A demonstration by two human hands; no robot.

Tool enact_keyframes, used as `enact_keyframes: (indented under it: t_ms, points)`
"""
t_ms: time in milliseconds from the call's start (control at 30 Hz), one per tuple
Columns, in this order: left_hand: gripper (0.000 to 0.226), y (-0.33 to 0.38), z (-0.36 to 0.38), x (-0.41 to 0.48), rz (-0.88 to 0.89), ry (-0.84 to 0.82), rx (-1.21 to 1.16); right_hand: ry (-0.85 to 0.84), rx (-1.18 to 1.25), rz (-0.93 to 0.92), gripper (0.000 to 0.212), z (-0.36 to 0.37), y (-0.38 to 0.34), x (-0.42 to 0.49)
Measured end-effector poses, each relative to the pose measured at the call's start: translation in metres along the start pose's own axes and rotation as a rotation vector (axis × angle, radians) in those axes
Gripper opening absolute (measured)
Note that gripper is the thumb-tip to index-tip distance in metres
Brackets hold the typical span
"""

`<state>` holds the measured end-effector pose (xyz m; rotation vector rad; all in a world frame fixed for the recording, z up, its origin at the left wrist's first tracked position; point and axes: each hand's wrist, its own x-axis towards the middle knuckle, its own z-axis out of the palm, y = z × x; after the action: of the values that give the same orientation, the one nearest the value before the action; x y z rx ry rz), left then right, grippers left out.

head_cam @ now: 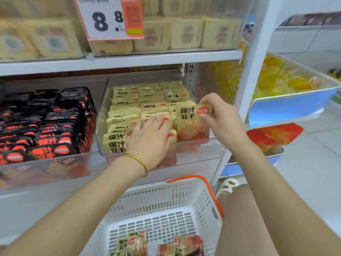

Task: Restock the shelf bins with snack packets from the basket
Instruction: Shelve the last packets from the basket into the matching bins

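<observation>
From my feed, the biggest thing is the white shelf unit (166, 57), with a price tag (108, 17) reading 8.8 hanging off the blurry top row. On the middle shelf there's a clear bin (193, 150) packed with rows of yellow snack packets (127, 104) standing on edge, and right beside it on the left another bin of black packets (48, 122). Below, close to the camera, sits the white basket (166, 200) with an orange handle, a few loose packets (132, 242) lying flat on its bottom. Off to the right are blue-fronted trays of orange sweets (287, 84).

Left hand (153, 137), gold bangle (138, 161) on the wrist, is spread flat with fingers open, pressing against the front packets in the middle row, not gripping anything. Right hand (219, 115) pinches one yellow packet (191, 122) by its top right corner, upright at the front of the bin's right row.
</observation>
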<state>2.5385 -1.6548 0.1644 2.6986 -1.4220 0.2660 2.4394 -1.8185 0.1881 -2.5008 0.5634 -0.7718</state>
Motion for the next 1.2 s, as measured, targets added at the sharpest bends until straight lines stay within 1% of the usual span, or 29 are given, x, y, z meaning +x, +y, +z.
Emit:
enact_keyframes:
  t_ms: [67, 134, 234, 300, 334, 367, 434, 467, 501, 534, 567, 601, 668, 701, 734, 801, 901, 935, 1001, 1102, 1135, 1202]
  points:
    - [0.054, -0.001, 0.002, 0.000, 0.010, -0.004, 0.030, -0.006, -0.123, 0.021, 0.021, 0.013, 0.010, -0.004]
    - [0.054, -0.002, 0.002, 0.000, 0.013, -0.006, 0.046, -0.018, -0.129, 0.022, 0.020, 0.023, 0.017, -0.005]
    - [0.052, -0.001, 0.000, -0.001, 0.012, 0.021, -0.007, -0.072, -0.135, 0.083, 0.022, 0.027, 0.018, -0.004]
    - [0.048, -0.001, -0.004, -0.007, 0.060, 0.133, -0.066, -0.085, -0.164, 0.104, 0.026, 0.027, 0.017, -0.004]
    - [0.044, -0.002, -0.005, -0.013, 0.095, 0.218, -0.091, -0.078, -0.186, 0.107, 0.030, 0.026, 0.014, -0.005]
    - [0.039, -0.004, -0.005, -0.022, 0.124, 0.300, -0.121, -0.048, -0.219, 0.101, 0.033, 0.024, 0.012, -0.008]
    - [0.032, -0.009, 0.000, -0.048, 0.172, 0.410, -0.188, 0.107, -0.289, 0.041, 0.033, 0.021, 0.005, -0.018]
    - [0.031, -0.013, 0.004, -0.063, 0.195, 0.428, -0.221, 0.206, -0.280, -0.005, 0.031, 0.019, -0.001, -0.028]
    - [0.030, -0.019, 0.010, -0.079, 0.222, 0.405, -0.241, 0.280, -0.235, -0.046, 0.027, 0.019, -0.009, -0.039]
    - [0.028, -0.028, 0.019, -0.093, 0.248, 0.343, -0.242, 0.285, -0.175, -0.069, 0.023, 0.023, -0.017, -0.052]
    - [0.028, -0.039, 0.031, -0.108, 0.261, 0.237, -0.225, 0.208, -0.122, -0.085, 0.019, 0.032, -0.025, -0.067]
    - [0.028, -0.052, 0.044, -0.121, 0.258, 0.109, -0.191, 0.068, -0.082, -0.098, 0.017, 0.048, -0.032, -0.082]
    - [0.033, -0.081, 0.070, -0.142, 0.207, -0.123, -0.104, -0.304, -0.039, -0.102, 0.015, 0.092, -0.039, -0.106]
    - [0.034, -0.094, 0.081, -0.153, 0.176, -0.211, -0.072, -0.478, -0.039, -0.085, 0.015, 0.120, -0.040, -0.118]
    - [0.035, -0.105, 0.090, -0.159, 0.162, -0.285, -0.039, -0.616, -0.052, -0.061, 0.015, 0.149, -0.039, -0.126]
    - [0.034, -0.117, 0.100, -0.168, 0.113, -0.425, -0.021, -0.835, -0.094, -0.017, 0.017, 0.208, -0.032, -0.145]
    - [0.038, -0.123, 0.113, -0.172, 0.028, -0.585, 0.054, -1.058, -0.169, 0.023, 0.018, 0.289, -0.021, -0.178]
    - [0.039, -0.123, 0.114, -0.173, 0.018, -0.616, 0.061, -1.118, -0.205, 0.023, 0.021, 0.314, -0.020, -0.189]
    - [0.038, -0.126, 0.116, -0.178, -0.009, -0.613, 0.057, -1.216, -0.283, 0.009, 0.027, 0.357, -0.018, -0.212]
    - [0.032, -0.136, 0.119, -0.190, -0.087, -0.584, 0.094, -1.279, -0.414, -0.005, 0.041, 0.404, -0.017, -0.239]
    - [0.030, -0.138, 0.120, -0.193, -0.092, -0.576, 0.110, -1.283, -0.437, 0.023, 0.046, 0.414, -0.017, -0.244]
    - [0.027, -0.138, 0.122, -0.198, -0.094, -0.609, 0.094, -1.263, -0.475, 0.049, 0.052, 0.428, -0.013, -0.251]
